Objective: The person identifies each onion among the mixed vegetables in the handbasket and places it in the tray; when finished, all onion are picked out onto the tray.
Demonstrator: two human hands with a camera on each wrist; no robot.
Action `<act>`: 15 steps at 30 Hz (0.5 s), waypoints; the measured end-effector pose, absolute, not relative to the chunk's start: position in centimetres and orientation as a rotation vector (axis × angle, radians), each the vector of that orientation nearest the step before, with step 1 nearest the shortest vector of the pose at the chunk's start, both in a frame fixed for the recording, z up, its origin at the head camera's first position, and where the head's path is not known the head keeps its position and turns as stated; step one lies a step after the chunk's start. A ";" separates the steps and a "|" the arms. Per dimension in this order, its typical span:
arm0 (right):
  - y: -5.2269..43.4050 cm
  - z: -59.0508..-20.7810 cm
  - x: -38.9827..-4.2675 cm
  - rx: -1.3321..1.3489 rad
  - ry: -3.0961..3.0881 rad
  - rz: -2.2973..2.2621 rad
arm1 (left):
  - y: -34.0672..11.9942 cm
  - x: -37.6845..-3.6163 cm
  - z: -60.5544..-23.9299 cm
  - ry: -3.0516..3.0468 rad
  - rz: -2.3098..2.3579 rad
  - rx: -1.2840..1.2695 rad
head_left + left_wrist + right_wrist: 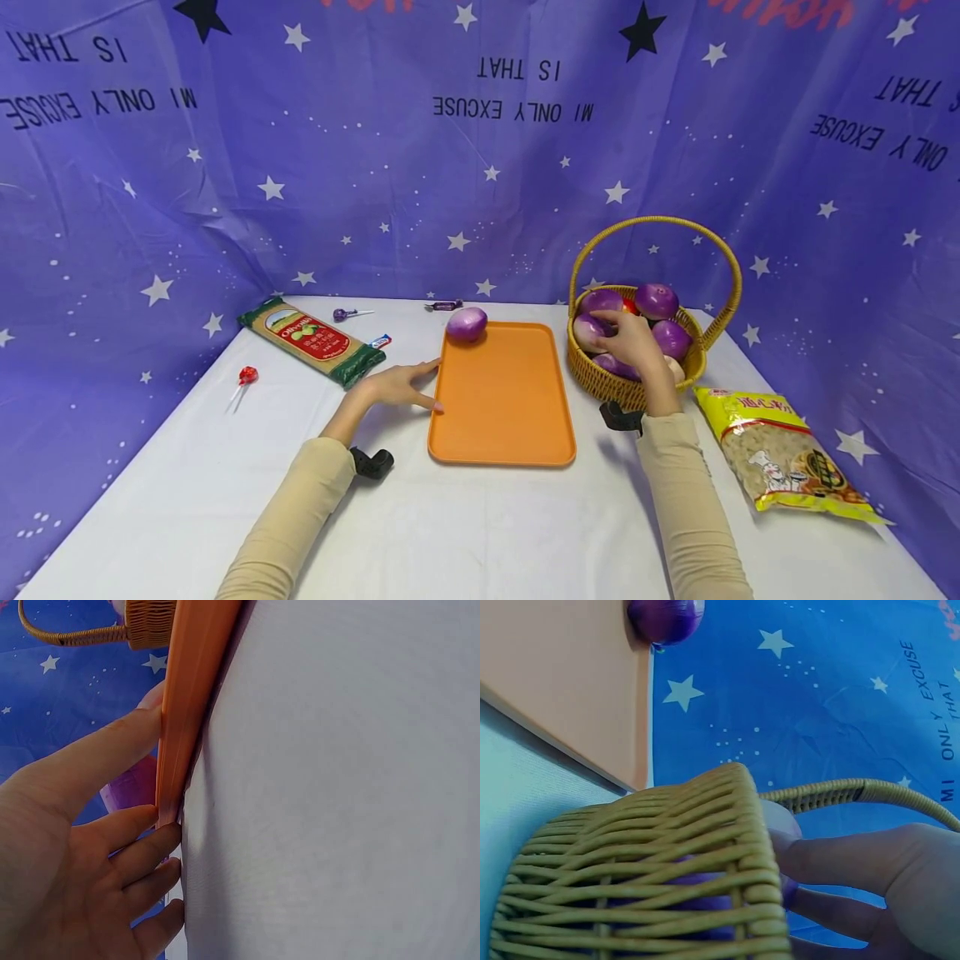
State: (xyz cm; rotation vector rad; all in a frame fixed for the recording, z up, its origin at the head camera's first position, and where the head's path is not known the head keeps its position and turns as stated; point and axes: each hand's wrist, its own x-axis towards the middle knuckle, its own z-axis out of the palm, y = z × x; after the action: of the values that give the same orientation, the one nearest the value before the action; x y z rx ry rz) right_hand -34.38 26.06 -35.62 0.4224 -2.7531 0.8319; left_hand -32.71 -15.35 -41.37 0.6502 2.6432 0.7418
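While the right grip (pixel 633 337) clamps an onion (pixel 587 333) in the basket's (pixel 600 386) left side and the left grip (pixel 393 386), fingers spread, touches the tray (pixel 495 396), tight packing could dislodge a neighbouring onion (pixel 602 299) during lifting.

"What colours surround the tray (pixel 501 404)?"

"The tray itself is plain orange; the onion (pixel 467 323) on its far left corner, purple."

"Left of it?"

"A tan packet (pixel 313 337) with green ends, and a red lollipop (pixel 247 375)."

"Right?"

"A golden woven basket (pixel 600 382) of purple onions (pixel 656 301), and a yellow bag (pixel 780 454). My sleeves (pixel 283 525) are beige; behind the tray hangs violet cloth (pixel 420 196) with white and black stars."
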 end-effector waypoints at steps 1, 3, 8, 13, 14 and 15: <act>26.1 -35.6 -34.4 0.418 -2.753 0.834 | -15.4 -32.7 -41.4 2.643 0.744 0.653; 26.1 -35.5 -34.3 0.410 -2.750 0.830 | -15.4 -32.8 -41.5 2.644 0.747 0.658; 26.1 -34.8 -33.9 0.396 -2.705 0.853 | -15.3 -32.8 -41.5 2.645 0.747 0.666; 25.7 -33.9 -33.4 0.411 -2.635 0.871 | -15.3 -32.7 -41.4 2.642 0.746 0.663; 25.6 -33.7 -33.3 0.412 -2.625 0.877 | -15.3 -32.8 -41.5 2.641 0.748 0.663; 25.4 -33.5 -33.2 0.417 -2.614 0.880 | -15.4 -32.8 -41.5 2.640 0.749 0.664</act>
State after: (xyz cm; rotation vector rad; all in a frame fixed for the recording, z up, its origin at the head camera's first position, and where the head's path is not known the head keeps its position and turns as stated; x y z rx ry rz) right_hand -33.19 25.43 -33.52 0.4168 -2.6140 0.8797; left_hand -32.77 -15.35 -41.48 0.6644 2.6399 0.7491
